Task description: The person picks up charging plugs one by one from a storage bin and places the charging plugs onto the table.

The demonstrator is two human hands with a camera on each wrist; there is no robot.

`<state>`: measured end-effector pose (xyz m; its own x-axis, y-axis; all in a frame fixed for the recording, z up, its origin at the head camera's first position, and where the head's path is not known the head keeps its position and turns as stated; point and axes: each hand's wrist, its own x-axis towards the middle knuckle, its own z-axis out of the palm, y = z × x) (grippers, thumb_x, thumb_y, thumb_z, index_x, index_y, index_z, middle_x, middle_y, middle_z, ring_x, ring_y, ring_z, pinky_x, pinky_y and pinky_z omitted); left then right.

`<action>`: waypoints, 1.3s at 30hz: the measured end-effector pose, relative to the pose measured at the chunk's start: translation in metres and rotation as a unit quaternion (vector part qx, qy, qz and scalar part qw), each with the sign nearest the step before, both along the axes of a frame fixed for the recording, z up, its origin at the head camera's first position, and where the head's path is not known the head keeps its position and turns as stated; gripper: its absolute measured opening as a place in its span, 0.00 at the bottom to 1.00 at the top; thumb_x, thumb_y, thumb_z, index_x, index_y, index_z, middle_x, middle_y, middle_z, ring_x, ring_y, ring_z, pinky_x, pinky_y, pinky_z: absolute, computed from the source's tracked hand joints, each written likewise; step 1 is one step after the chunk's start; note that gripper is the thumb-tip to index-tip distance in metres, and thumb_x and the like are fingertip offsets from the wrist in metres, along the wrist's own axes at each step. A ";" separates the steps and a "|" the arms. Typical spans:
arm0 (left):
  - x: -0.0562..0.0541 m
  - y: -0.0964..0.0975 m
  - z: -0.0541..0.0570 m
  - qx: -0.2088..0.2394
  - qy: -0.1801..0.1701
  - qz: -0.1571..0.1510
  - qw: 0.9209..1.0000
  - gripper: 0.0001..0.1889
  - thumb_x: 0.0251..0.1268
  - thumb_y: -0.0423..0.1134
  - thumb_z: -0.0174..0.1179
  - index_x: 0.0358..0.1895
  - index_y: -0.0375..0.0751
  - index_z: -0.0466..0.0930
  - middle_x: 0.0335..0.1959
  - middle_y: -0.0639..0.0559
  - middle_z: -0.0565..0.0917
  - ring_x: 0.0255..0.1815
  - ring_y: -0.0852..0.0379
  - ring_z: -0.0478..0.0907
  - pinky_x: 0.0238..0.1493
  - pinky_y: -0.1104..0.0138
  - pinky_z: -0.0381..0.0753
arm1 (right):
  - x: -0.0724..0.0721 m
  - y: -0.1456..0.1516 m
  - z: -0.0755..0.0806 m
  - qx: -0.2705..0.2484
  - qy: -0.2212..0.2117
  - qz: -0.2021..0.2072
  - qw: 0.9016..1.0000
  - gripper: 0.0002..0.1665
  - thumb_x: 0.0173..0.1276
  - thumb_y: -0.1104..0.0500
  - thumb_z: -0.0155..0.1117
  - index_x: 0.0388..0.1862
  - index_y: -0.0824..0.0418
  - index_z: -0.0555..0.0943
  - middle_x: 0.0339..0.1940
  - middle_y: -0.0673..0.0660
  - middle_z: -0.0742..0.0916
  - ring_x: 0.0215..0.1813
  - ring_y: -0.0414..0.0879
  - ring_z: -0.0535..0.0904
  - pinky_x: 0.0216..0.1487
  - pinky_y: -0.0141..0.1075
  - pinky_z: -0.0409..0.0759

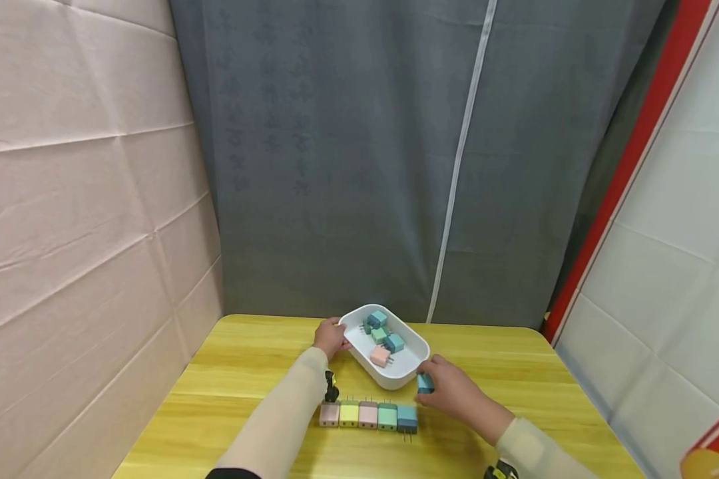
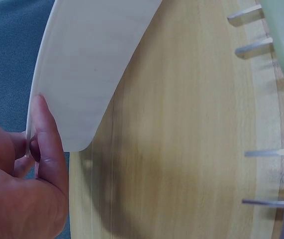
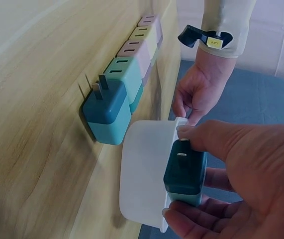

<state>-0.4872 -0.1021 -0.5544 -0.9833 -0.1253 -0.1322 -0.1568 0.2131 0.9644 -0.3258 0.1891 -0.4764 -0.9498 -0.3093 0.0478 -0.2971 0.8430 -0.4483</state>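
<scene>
My left hand (image 1: 329,337) grips the far left rim of a white plastic bin (image 1: 391,383), its thumb and fingers on either side of the rim in the left wrist view. The bin is tilted, and inside lie several plug chargers, among them blue ones (image 1: 393,342), a green one (image 1: 379,335) and a pink one (image 1: 380,356). Beside the bin's near right corner, my right hand (image 1: 455,394) pinches a two-tone blue plug charger (image 3: 184,172) between thumb and fingers. Its prongs face the right wrist camera.
In front of the bin, several chargers stand side by side in a row: pink (image 1: 329,414), yellow (image 1: 349,414), pink (image 1: 368,414), green (image 1: 387,416) and blue (image 1: 407,418). The blue one's prongs point nearer; the others' point away. A grey curtain (image 1: 347,166) hangs behind the wooden table (image 1: 216,392).
</scene>
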 end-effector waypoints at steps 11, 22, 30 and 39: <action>0.006 0.000 0.006 -0.004 -0.002 -0.001 1.000 0.22 0.90 0.36 0.55 0.78 0.32 0.75 0.34 0.40 0.83 0.22 0.58 0.80 0.37 0.63 0.94 | -0.002 0.005 -0.006 0.002 -0.012 0.024 1.000 0.27 0.59 0.53 0.92 0.53 0.58 0.88 0.42 0.52 0.79 0.40 0.47 0.76 0.41 0.42 0.83; 0.006 -0.001 0.006 -0.002 -0.006 -0.002 1.000 0.22 0.90 0.36 0.55 0.78 0.32 0.75 0.34 0.40 0.83 0.22 0.58 0.80 0.35 0.64 0.93 | -0.001 0.006 -0.015 -0.002 -0.025 0.031 0.999 0.30 0.58 0.53 0.92 0.55 0.63 0.88 0.43 0.53 0.80 0.43 0.48 0.77 0.48 0.50 0.87; 0.004 -0.001 0.004 -0.001 -0.006 0.002 1.000 0.22 0.89 0.36 0.56 0.77 0.33 0.76 0.35 0.40 0.83 0.21 0.59 0.79 0.33 0.66 0.92 | 0.007 0.000 -0.016 0.012 -0.027 0.040 0.999 0.28 0.60 0.56 0.90 0.56 0.64 0.88 0.46 0.54 0.82 0.44 0.47 0.77 0.48 0.48 0.87; 0.001 -0.001 0.002 0.002 -0.004 0.000 1.000 0.22 0.90 0.36 0.55 0.78 0.34 0.76 0.36 0.40 0.83 0.22 0.58 0.80 0.31 0.67 0.92 | 0.010 0.002 -0.020 0.013 -0.033 0.057 0.998 0.29 0.58 0.55 0.92 0.53 0.64 0.88 0.44 0.53 0.82 0.42 0.47 0.76 0.44 0.44 0.84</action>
<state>-0.4865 -0.1031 -0.5523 -0.9822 -0.1246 -0.1409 -0.1649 0.2100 0.9637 -0.3153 0.1913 -0.4960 -0.9091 -0.4160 -0.0233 -0.3625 0.8173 -0.4479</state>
